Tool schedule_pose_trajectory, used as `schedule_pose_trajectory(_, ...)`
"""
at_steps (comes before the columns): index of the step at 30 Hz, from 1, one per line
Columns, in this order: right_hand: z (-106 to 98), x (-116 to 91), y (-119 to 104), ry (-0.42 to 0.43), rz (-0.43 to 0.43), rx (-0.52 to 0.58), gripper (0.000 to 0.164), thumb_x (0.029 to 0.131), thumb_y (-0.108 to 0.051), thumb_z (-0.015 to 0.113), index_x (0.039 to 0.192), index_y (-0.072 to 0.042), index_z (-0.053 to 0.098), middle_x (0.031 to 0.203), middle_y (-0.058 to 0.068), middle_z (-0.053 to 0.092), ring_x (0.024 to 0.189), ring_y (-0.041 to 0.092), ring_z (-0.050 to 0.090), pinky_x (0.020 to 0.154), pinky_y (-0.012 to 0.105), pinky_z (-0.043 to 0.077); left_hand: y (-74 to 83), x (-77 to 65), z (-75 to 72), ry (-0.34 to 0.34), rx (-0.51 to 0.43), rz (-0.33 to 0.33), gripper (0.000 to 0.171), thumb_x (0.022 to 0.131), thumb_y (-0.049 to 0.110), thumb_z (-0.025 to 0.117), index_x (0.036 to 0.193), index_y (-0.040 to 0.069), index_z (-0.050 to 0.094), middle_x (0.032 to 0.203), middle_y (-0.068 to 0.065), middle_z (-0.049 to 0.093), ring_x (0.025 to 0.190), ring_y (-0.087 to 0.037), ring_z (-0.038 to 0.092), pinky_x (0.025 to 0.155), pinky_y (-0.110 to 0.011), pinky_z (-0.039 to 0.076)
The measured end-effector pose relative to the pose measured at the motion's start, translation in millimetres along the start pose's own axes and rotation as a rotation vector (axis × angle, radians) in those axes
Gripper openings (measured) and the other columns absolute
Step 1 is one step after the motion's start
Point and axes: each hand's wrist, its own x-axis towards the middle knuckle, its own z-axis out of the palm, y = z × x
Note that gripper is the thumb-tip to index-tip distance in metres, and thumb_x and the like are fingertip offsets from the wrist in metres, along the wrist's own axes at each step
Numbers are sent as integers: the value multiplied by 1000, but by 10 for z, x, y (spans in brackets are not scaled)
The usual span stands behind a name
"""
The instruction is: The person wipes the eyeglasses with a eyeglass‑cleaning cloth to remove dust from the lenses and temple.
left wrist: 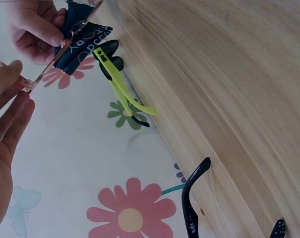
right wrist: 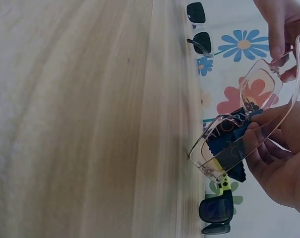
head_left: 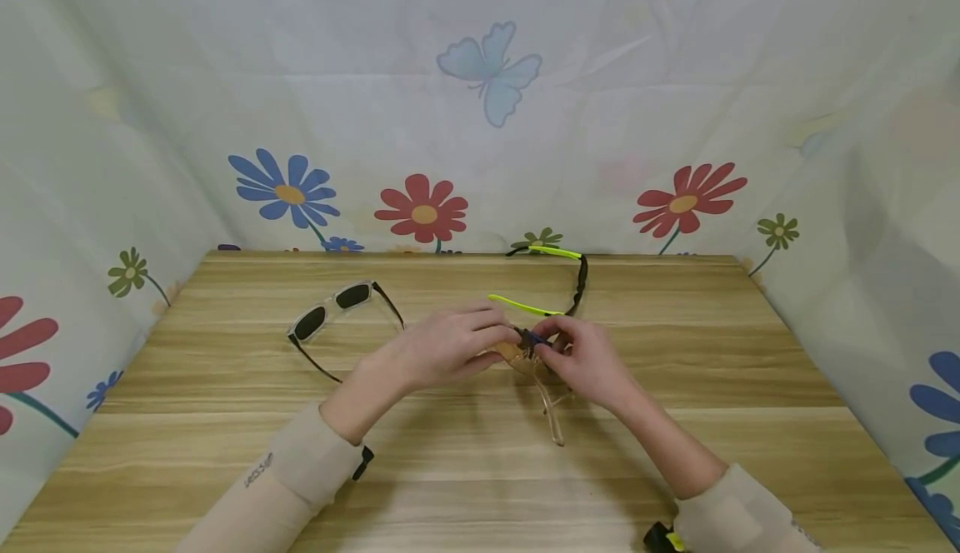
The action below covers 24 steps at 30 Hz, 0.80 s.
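My left hand (head_left: 453, 345) pinches a pair of clear, pinkish-framed eyeglasses (right wrist: 299, 64) near one hinge, thumb and fingertips on the frame. The glasses are raised over the table, their temples pointing back toward me. In my right hand (head_left: 588, 361), thumb and fingers pinch a small dark blue cloth (left wrist: 83, 47) with light lettering and zigzag edges. The cloth lies against the glasses around the nose bridge and one lens, and part of it shows through that lens in the right wrist view.
Clear-framed sunglasses (head_left: 352, 295) with dark lenses and black temples lie on the wooden table (head_left: 465, 470) at the left. Behind my hands lie black sunglasses (head_left: 581, 282) with neon yellow temples. A flower-printed cloth backdrop (head_left: 555, 186) stands along the table's back and sides.
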Motion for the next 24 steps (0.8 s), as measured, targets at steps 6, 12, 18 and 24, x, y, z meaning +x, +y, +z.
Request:
schedule_pose_trajectory(6, -45, -23, -41, 54, -40, 39, 12, 93, 2, 72, 103, -4, 71, 93, 7, 70, 71, 17, 62, 56, 28, 51, 6, -14, -7, -20, 28, -6, 26, 90, 11, 82, 113, 6, 72, 111, -5, 68, 105, -18, 63, 93, -26, 52)
schedule_pose_trajectory(12, -140, -54, -79, 11, -146, 72, 12, 92, 4, 72, 99, -6, 71, 86, 4, 69, 69, 16, 62, 58, 29, 51, -11, -36, -10, -19, 4, -28, 24, 92, 11, 79, 113, 6, 71, 107, -5, 66, 99, -18, 63, 87, -27, 53)
schedule_pose_trajectory(18, -216, -76, -81, -108, -190, 41, 15, 90, 6, 71, 94, -9, 71, 82, -4, 66, 69, 13, 58, 59, 29, 50, -2, -39, -30, -64, 2, -85, 24, 92, 10, 78, 114, 7, 70, 108, -4, 66, 98, -17, 63, 86, -28, 54)
schedule_pose_trajectory(24, -334, -82, -49, -228, -182, 0, 15, 91, 4, 70, 93, -11, 70, 85, -5, 66, 74, 13, 60, 63, 31, 52, -5, -54, -63, -93, -20, -160, 26, 91, 8, 79, 115, 6, 68, 109, -5, 64, 97, -17, 65, 86, -26, 55)
